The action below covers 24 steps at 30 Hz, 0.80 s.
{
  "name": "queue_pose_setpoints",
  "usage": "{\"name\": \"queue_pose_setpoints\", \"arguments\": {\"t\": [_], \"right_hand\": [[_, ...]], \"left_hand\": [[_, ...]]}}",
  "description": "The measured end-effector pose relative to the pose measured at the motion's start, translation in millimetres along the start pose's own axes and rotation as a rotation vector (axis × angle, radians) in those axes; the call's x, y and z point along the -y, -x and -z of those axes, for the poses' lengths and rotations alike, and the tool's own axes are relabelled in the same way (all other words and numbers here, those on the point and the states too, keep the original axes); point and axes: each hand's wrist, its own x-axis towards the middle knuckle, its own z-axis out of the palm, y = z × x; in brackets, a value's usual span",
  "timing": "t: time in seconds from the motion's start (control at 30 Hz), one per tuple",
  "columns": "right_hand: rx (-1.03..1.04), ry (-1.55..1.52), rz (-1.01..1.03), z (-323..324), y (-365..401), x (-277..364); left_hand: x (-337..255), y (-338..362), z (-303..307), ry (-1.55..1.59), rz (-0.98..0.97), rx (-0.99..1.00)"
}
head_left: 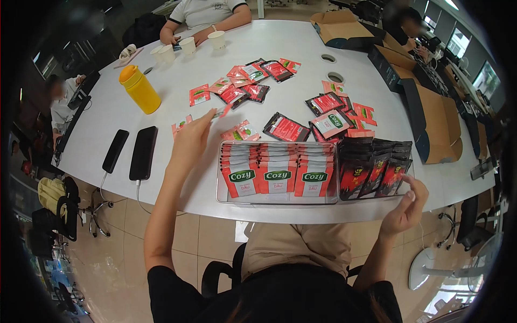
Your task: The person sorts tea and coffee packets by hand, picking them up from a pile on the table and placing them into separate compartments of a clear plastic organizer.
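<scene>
Head view: left hand (189,139) at 10 o'clock off the tray (219,185), fingertips pinched on a red sachet (221,111) just above the table (301,59). Right hand (405,207) at the tray's 4 o'clock, fingers half curled, empty, beside the dark packets (374,172). Risks we'd flag: the thin tip-pinch may drop the sachet, and the right wrist could topple that upright row.

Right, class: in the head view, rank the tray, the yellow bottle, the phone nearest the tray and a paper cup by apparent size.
1. Tray.
2. Yellow bottle and phone: too alike to rank.
3. Paper cup, though farthest from the camera.
</scene>
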Motion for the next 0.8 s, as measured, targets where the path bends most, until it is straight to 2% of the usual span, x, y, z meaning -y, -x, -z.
{"name": "queue_pose_setpoints", "arguments": {"t": [0.07, 0.17, 0.2, 0.3, 0.33, 0.43, 0.57, 0.67, 0.77, 0.8], "right_hand": [[-0.067, 0.108, -0.066, 10.4, 10.7, -19.5], [-0.09, 0.204, -0.173, 19.7, 25.8, -40.9], [-0.081, 0.224, -0.211, 22.1, 30.0, -46.6], [-0.136, 0.113, -0.277, 20.6, 36.9, -63.0], [-0.14, 0.165, -0.266, 19.2, 35.5, -63.7], [-0.193, 0.182, -0.165, 12.8, 31.2, -64.5], [-0.161, 0.17, -0.21, 14.9, 34.5, -68.8], [-0.164, 0.213, -0.204, 14.2, 35.9, -69.2], [-0.158, 0.229, -0.212, 15.6, 36.7, -69.9], [-0.159, 0.224, -0.217, 15.8, 37.2, -70.5]], "left_hand": [[2.7, -13.7, -18.7, -0.057, -0.037, 0.09], [3.0, -28.1, -41.0, 0.048, -0.174, 0.065], [-1.6, -31.2, -34.3, 0.107, -0.138, 0.171], [6.9, -33.3, -21.2, 0.203, -0.278, 0.048], [19.0, -33.5, -13.3, 0.172, -0.255, 0.081], [38.9, -22.4, -2.7, 0.042, 0.11, -0.033], [40.8, -12.9, -2.6, -0.155, 0.356, 0.119], [43.0, -17.7, -7.5, -0.103, 0.418, 0.1], [43.3, -17.7, -18.4, -0.021, 0.195, -0.096], [40.5, -18.4, -19.4, 0.001, 0.197, -0.109]]}}
